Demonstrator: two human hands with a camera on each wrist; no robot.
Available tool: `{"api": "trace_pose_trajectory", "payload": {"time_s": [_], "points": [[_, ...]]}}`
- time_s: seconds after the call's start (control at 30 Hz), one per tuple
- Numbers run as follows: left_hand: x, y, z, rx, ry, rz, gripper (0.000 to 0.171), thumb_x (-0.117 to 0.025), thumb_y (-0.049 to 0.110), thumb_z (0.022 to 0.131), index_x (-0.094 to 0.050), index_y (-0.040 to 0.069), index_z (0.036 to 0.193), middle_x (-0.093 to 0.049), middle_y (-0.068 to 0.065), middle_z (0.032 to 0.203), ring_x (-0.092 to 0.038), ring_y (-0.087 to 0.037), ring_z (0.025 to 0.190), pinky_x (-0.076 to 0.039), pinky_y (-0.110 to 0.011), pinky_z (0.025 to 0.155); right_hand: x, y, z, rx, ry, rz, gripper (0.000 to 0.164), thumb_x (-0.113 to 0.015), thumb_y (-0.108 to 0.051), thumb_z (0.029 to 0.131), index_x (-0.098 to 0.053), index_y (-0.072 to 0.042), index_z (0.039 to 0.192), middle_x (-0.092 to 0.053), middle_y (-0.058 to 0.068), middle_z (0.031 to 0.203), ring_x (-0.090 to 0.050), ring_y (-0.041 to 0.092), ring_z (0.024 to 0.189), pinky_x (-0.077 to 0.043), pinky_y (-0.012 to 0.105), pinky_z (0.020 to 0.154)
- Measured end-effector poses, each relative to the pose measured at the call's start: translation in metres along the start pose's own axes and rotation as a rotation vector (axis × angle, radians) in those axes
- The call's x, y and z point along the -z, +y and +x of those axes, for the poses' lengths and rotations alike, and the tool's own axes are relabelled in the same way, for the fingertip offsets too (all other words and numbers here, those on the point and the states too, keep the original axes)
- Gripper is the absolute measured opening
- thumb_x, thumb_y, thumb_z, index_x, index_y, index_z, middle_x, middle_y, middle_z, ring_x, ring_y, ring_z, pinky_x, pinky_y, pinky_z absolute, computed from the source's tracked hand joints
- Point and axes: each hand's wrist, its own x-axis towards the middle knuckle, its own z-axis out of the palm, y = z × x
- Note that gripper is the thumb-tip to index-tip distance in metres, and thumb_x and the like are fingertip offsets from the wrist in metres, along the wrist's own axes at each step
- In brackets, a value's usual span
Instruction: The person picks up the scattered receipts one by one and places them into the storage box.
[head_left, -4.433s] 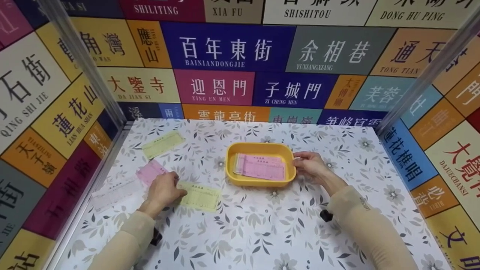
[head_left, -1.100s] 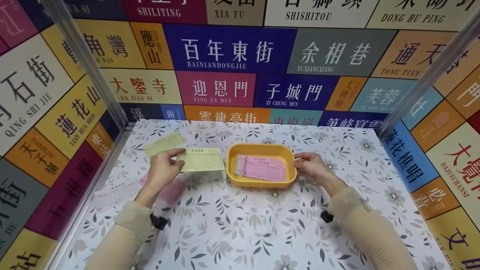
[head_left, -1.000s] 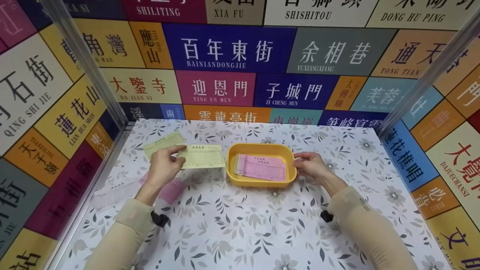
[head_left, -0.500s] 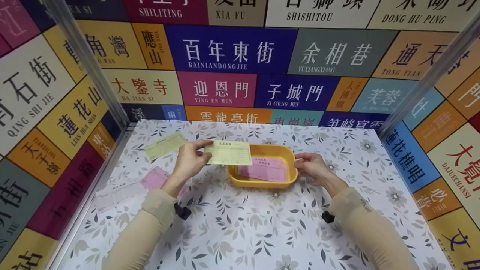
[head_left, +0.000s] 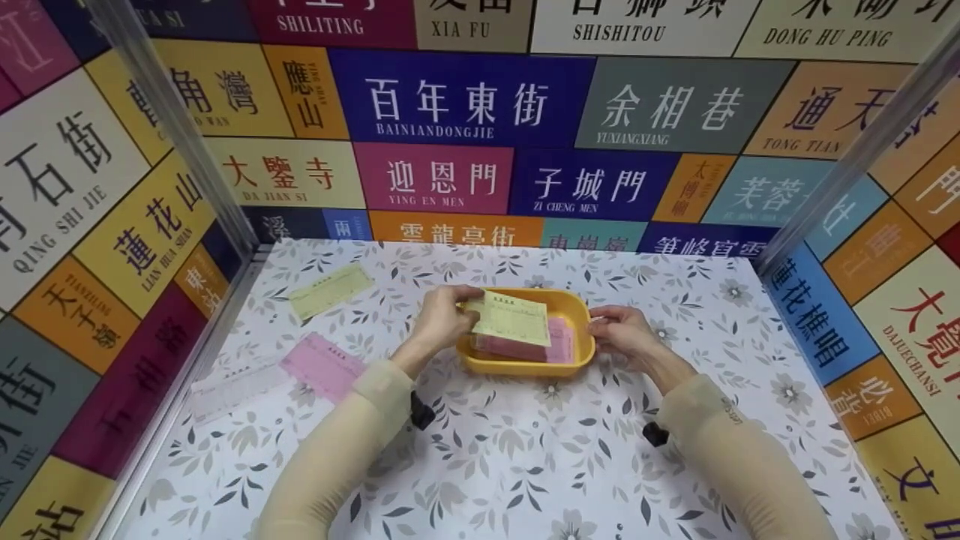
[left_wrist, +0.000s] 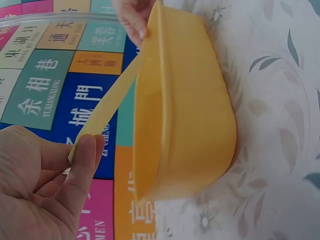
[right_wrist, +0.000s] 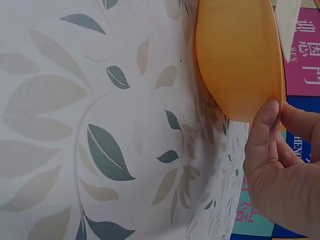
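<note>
Between thumb and fingers my left hand [head_left: 442,319] pinches the left end of a yellow paper slip [head_left: 514,318]. In the head view the slip overlaps the yellow plastic tray [head_left: 525,368] and hides part of the pink slips [head_left: 561,341] inside it. The left wrist view shows the yellow slip edge-on, slanting over the tray's rim. My right hand [head_left: 628,335] pinches the tray's right rim with thumb and fingers, also seen in the right wrist view, where the tray [right_wrist: 237,55] stands on the table.
On the left of the flower-patterned table [head_left: 510,465] lie another yellow slip [head_left: 330,290], a pink slip [head_left: 322,365] and a white slip [head_left: 236,388]. Panels printed with street signs [head_left: 457,97] enclose the back and both sides.
My left hand has picked up the yellow slip from the table and carried it rightward over the tray. The right hand has stayed at the tray's rim.
</note>
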Motion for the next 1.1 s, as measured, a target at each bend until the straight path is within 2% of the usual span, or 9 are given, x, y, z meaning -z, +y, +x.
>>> {"api": "trace_pose_trajectory", "payload": {"time_s": [0.07, 0.13, 0.37, 0.6, 0.73, 0.83, 0.97, 1.1], "points": [[-0.008, 0.0, 0.005, 0.015, -0.007, 0.008, 0.048, -0.073, -0.005, 0.089, -0.08, 0.004, 0.136, -0.081, -0.017, 0.137, -0.077, -0.032, 0.125, -0.062, -0.045, 0.113, 0.0, 0.0, 0.0, -0.005, 0.007, -0.002, 0.051, -0.072, -0.009, 0.105, -0.062, -0.002, 0.155, -0.076, 0.005, 0.112, -0.075, 0.011, 0.089, -0.067, 0.028, 0.083], [-0.016, 0.0, 0.009, 0.028, -0.013, 0.014, 0.048, -0.072, -0.005, 0.089, -0.079, 0.004, 0.137, -0.081, -0.017, 0.137, -0.075, -0.033, 0.129, -0.06, -0.046, 0.117, 0.0, -0.001, 0.0, -0.011, 0.006, -0.007, 0.052, -0.072, -0.01, 0.106, -0.062, -0.003, 0.156, -0.076, 0.005, 0.113, -0.075, 0.011, 0.09, -0.067, 0.028, 0.084], [-0.035, -0.001, 0.016, 0.064, -0.049, 0.035, 0.046, -0.071, -0.002, 0.094, -0.079, 0.007, 0.139, -0.08, -0.014, 0.14, -0.073, -0.029, 0.129, -0.06, -0.046, 0.116, 0.0, -0.002, 0.001, -0.042, 0.003, -0.002, 0.051, -0.072, -0.01, 0.106, -0.062, -0.005, 0.156, -0.075, 0.004, 0.113, -0.074, 0.013, 0.092, -0.068, 0.03, 0.088], [-0.047, 0.002, 0.016, 0.128, -0.079, 0.09, 0.049, -0.075, 0.004, 0.096, -0.076, 0.012, 0.145, -0.077, -0.009, 0.146, -0.072, -0.027, 0.134, -0.059, -0.045, 0.117, -0.001, -0.002, 0.001, -0.04, 0.003, 0.004, 0.052, -0.072, -0.008, 0.105, -0.063, -0.004, 0.156, -0.075, 0.002, 0.109, -0.074, 0.013, 0.09, -0.068, 0.029, 0.086], [-0.046, 0.003, 0.014, 0.146, -0.091, 0.119, 0.053, -0.079, 0.011, 0.099, -0.071, 0.013, 0.151, -0.076, -0.014, 0.145, -0.074, -0.028, 0.128, -0.062, -0.046, 0.111, -0.002, -0.003, 0.0, -0.034, 0.002, -0.002, 0.052, -0.072, -0.008, 0.105, -0.062, -0.003, 0.156, -0.076, 0.004, 0.111, -0.075, 0.013, 0.091, -0.067, 0.027, 0.083], [-0.042, 0.002, 0.013, 0.127, -0.085, 0.11, 0.051, -0.076, 0.01, 0.101, -0.07, 0.013, 0.152, -0.075, -0.015, 0.148, -0.074, -0.031, 0.13, -0.061, -0.047, 0.114, -0.002, -0.004, -0.001, -0.036, 0.003, 0.0, 0.052, -0.072, -0.008, 0.106, -0.062, -0.004, 0.156, -0.077, 0.005, 0.114, -0.075, 0.014, 0.093, -0.067, 0.026, 0.082], [-0.032, 0.001, 0.01, 0.081, -0.078, 0.073, 0.049, -0.072, 0.006, 0.102, -0.07, 0.01, 0.151, -0.072, -0.014, 0.154, -0.075, -0.033, 0.132, -0.061, -0.047, 0.116, -0.001, -0.004, -0.002, -0.01, -0.006, 0.012, 0.053, -0.07, -0.007, 0.106, -0.06, 0.0, 0.157, -0.077, 0.002, 0.108, -0.075, 0.01, 0.089, -0.066, 0.023, 0.078], [-0.021, -0.002, 0.008, 0.073, -0.074, 0.022, 0.045, -0.071, 0.005, 0.101, -0.072, 0.007, 0.147, -0.073, -0.016, 0.152, -0.076, -0.032, 0.129, -0.062, -0.045, 0.114, -0.001, -0.003, -0.002, 0.01, -0.014, 0.019, 0.054, -0.07, -0.007, 0.106, -0.059, 0.002, 0.158, -0.075, -0.004, 0.099, -0.074, 0.008, 0.085, -0.065, 0.022, 0.074]]}}
